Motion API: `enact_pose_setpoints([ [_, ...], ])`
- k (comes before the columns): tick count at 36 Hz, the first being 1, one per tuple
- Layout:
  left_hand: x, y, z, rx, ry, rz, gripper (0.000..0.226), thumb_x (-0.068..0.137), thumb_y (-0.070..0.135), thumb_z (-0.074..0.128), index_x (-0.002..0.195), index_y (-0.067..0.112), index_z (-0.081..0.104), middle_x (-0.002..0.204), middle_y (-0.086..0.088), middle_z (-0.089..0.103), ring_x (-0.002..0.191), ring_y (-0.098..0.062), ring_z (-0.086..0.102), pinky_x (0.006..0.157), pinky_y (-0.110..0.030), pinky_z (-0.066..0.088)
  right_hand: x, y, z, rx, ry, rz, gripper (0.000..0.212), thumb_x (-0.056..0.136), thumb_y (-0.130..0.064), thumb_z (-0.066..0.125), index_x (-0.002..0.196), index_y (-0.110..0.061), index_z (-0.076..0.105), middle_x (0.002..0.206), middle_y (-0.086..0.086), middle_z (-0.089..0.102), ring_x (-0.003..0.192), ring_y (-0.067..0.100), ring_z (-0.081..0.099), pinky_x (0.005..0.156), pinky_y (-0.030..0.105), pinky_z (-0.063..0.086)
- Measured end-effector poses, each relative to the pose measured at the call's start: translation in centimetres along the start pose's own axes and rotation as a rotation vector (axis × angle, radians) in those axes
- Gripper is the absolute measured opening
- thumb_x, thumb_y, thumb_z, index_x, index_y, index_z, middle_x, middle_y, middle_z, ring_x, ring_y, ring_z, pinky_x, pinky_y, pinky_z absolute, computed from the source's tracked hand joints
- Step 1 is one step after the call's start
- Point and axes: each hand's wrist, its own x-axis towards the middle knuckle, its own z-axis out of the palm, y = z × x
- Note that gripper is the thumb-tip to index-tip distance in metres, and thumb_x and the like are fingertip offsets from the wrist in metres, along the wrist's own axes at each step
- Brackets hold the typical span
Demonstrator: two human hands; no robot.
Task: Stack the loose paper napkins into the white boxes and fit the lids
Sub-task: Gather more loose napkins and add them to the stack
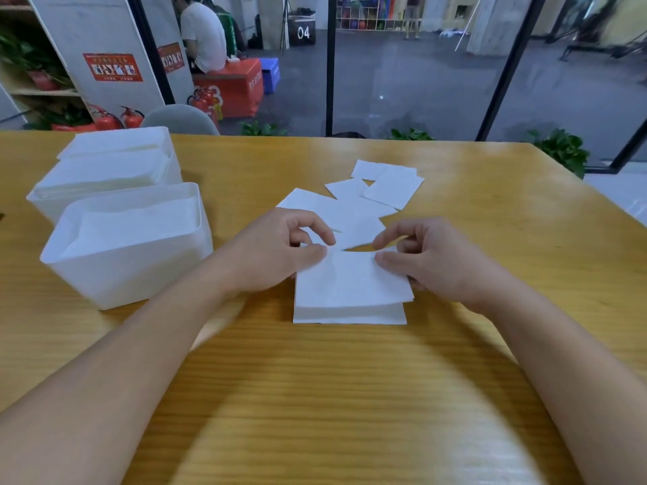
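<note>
A small stack of white paper napkins (350, 292) lies on the wooden table (350, 379) in front of me. My left hand (280, 253) pinches the stack's top left corner, and my right hand (430, 257) pinches its top right corner. Several loose napkins (353, 204) lie scattered just beyond my hands. An open white box (126, 271) with napkins inside stands at the left. Behind it sit two more white boxes (105, 201), the farthest one (119, 145) topped by a lid.
The table's far edge runs behind the loose napkins, and its right edge slants down at the right. A grey chair back (182, 119) shows beyond the far edge. Farther off a person sits on a red box.
</note>
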Motion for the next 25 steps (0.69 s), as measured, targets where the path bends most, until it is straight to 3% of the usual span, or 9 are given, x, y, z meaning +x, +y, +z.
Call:
enact_pose_setpoints([
  [3,-0.2,-0.3,-0.1,0.086,-0.042,-0.011,0.003,0.103,0.034,0.072,0.102,0.036,0.072,0.062,0.009,0.057,0.058,-0.009,0.046,0.061,-0.027,0.040,0.0,0.1,0.4,-0.179,-0.021,-0.043,0.007,0.097,-0.026,0.081,0.100,-0.028,0.075,0.058,-0.011,0.058,0.049,0.006,0.048,0.048,0.014,0.036],
  [5,-0.3,-0.3,0.1,0.123,-0.071,-0.034,0.004,0.103,0.036,0.072,0.099,0.035,0.071,0.063,0.010,0.057,0.060,-0.009,0.046,0.065,-0.034,0.041,0.0,0.1,0.5,-0.235,-0.063,-0.048,0.009,0.096,-0.027,0.081,0.099,-0.029,0.074,0.060,-0.008,0.064,0.051,0.006,0.051,0.050,0.014,0.037],
  [10,-0.2,-0.2,0.5,0.178,-0.060,-0.065,0.012,0.099,0.045,0.075,0.092,0.036,0.071,0.066,0.012,0.056,0.061,-0.010,0.046,0.064,-0.034,0.040,-0.1,0.2,0.7,-0.289,-0.085,-0.052,0.012,0.095,-0.029,0.081,0.101,-0.031,0.070,0.066,-0.004,0.073,0.056,0.006,0.059,0.055,0.019,0.042],
  [13,-0.1,-0.2,0.6,0.258,-0.041,-0.064,0.017,0.093,0.053,0.080,0.088,0.038,0.072,0.069,0.022,0.057,0.064,-0.006,0.052,0.064,-0.030,0.041,0.0,0.2,0.6,-0.317,-0.089,-0.050,0.014,0.095,-0.028,0.080,0.103,-0.033,0.069,0.067,-0.005,0.074,0.058,0.007,0.061,0.060,0.028,0.046],
  [18,-0.1,-0.4,0.6,0.286,-0.019,-0.026,0.020,0.090,0.050,0.086,0.085,0.035,0.073,0.079,0.026,0.064,0.068,-0.001,0.057,0.060,-0.017,0.042,-0.1,0.2,0.0,-0.340,-0.108,-0.051,0.014,0.094,-0.030,0.081,0.103,-0.034,0.071,0.062,-0.008,0.067,0.054,0.007,0.055,0.054,0.021,0.041],
  [22,0.2,-0.9,0.7,0.252,0.099,-0.004,0.020,0.093,0.051,0.082,0.084,0.035,0.073,0.086,0.018,0.068,0.075,-0.003,0.060,0.064,-0.016,0.047,0.4,0.6,-0.4,-0.354,0.032,-0.067,0.021,0.092,-0.055,0.080,0.097,-0.035,0.075,0.056,-0.010,0.052,0.051,0.006,0.045,0.051,0.024,0.037],
  [25,0.5,-1.2,1.0,0.281,0.236,-0.014,0.009,0.100,0.044,0.076,0.107,0.038,0.074,0.103,0.016,0.066,0.093,-0.004,0.062,0.083,-0.025,0.052,0.9,0.8,0.2,-0.414,0.150,-0.081,0.031,0.096,-0.055,0.075,0.121,-0.037,0.075,0.071,-0.007,0.063,0.063,0.007,0.056,0.065,0.035,0.050],
])
